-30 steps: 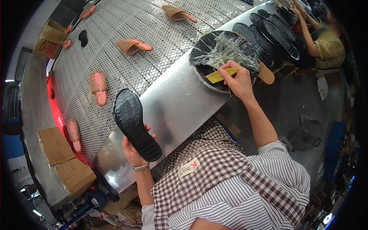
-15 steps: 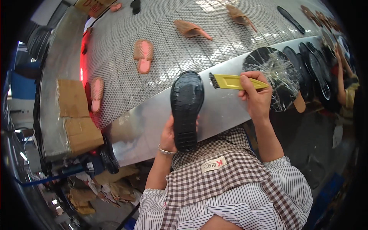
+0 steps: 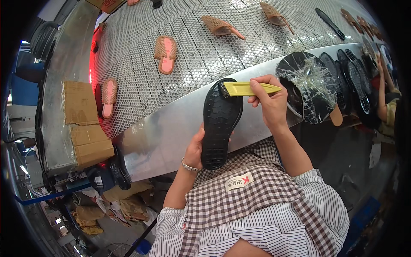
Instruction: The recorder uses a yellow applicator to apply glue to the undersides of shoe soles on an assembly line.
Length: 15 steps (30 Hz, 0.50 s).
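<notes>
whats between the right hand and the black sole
The yellow brush: the right hand grips it, and its dark bristles reach over the far end of the black sole. The head view shows this.

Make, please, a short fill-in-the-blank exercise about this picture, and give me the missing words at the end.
1. The left hand holds a shoe sole coloured ____.
2. The right hand holds a yellow brush at the sole's ____ end, not the narrower one.
3. The woven slipper beside the brown cardboard has a ____ insole.
4. The round dark container with clear film is to the ____ of the sole.

Missing words: black; wider; pink; right.
</notes>
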Each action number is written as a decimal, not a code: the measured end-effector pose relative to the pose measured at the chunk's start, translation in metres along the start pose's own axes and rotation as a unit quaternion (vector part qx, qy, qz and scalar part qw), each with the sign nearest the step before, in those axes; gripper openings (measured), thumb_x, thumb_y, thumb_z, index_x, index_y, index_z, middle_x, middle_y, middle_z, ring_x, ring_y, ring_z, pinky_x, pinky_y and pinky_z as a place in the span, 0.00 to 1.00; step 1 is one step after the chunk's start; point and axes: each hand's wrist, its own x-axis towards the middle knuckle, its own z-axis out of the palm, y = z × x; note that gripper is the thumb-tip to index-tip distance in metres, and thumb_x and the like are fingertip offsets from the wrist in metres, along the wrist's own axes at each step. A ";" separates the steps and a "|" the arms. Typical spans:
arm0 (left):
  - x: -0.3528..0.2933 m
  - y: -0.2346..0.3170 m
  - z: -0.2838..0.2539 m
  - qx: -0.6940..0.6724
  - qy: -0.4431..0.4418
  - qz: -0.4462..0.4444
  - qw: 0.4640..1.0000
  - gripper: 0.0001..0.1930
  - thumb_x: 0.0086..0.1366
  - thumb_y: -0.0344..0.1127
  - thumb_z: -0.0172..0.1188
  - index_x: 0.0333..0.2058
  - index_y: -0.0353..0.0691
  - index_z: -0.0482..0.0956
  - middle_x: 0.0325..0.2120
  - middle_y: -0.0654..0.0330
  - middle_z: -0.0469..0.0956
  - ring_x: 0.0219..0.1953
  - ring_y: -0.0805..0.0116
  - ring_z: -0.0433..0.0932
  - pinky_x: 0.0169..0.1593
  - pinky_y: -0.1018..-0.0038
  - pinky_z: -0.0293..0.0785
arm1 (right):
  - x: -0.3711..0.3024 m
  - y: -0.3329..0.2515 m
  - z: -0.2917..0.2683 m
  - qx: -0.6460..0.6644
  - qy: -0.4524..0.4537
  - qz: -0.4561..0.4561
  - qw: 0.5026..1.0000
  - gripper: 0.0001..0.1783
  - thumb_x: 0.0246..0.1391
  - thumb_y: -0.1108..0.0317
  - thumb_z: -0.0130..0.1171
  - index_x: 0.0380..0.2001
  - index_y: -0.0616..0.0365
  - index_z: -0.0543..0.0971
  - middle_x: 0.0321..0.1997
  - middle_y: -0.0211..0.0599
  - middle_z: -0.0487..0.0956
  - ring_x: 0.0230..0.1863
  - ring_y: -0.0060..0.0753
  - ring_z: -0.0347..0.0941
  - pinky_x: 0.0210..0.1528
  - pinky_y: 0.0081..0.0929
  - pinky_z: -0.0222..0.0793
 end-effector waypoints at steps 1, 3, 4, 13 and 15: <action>0.000 0.000 0.000 -0.004 -0.002 -0.004 1.000 0.28 0.72 0.51 0.38 0.65 0.42 0.54 0.54 0.41 0.71 0.52 0.56 0.77 0.52 0.64 0.77 | -0.001 0.000 0.001 0.000 0.000 0.001 1.000 0.06 0.58 0.71 0.60 0.34 0.64 0.76 0.26 0.34 0.78 0.20 0.17 0.74 0.19 0.12 0.65; 0.001 0.001 -0.001 -0.010 -0.003 -0.007 1.000 0.28 0.72 0.50 0.39 0.65 0.42 0.55 0.54 0.41 0.71 0.52 0.56 0.77 0.52 0.64 0.78 | -0.002 0.000 0.004 -0.015 -0.020 0.007 1.000 0.07 0.58 0.71 0.60 0.34 0.64 0.77 0.26 0.34 0.79 0.20 0.17 0.74 0.19 0.12 0.65; 0.002 0.003 -0.002 -0.023 -0.009 -0.011 1.000 0.28 0.72 0.49 0.38 0.65 0.42 0.55 0.53 0.41 0.71 0.50 0.56 0.78 0.51 0.64 0.78 | -0.002 0.001 0.007 -0.013 -0.023 0.009 1.000 0.07 0.58 0.71 0.60 0.34 0.64 0.77 0.26 0.34 0.79 0.20 0.17 0.74 0.19 0.12 0.65; 0.022 0.028 -0.001 -0.078 0.011 -0.010 0.997 0.29 0.70 0.48 0.35 0.61 0.33 0.62 0.52 0.40 0.72 0.50 0.52 0.77 0.50 0.56 0.78 | -0.014 0.006 0.035 -0.055 -0.102 0.028 0.993 0.08 0.59 0.69 0.59 0.32 0.65 0.77 0.25 0.34 0.79 0.20 0.17 0.74 0.20 0.13 0.68; 0.029 0.033 -0.012 -0.091 0.025 -0.006 0.996 0.29 0.69 0.47 0.34 0.60 0.32 0.63 0.52 0.41 0.73 0.50 0.52 0.77 0.50 0.55 0.78 | -0.019 0.009 0.039 -0.061 -0.134 0.033 0.988 0.08 0.59 0.69 0.59 0.32 0.65 0.77 0.25 0.34 0.80 0.20 0.16 0.74 0.20 0.13 0.68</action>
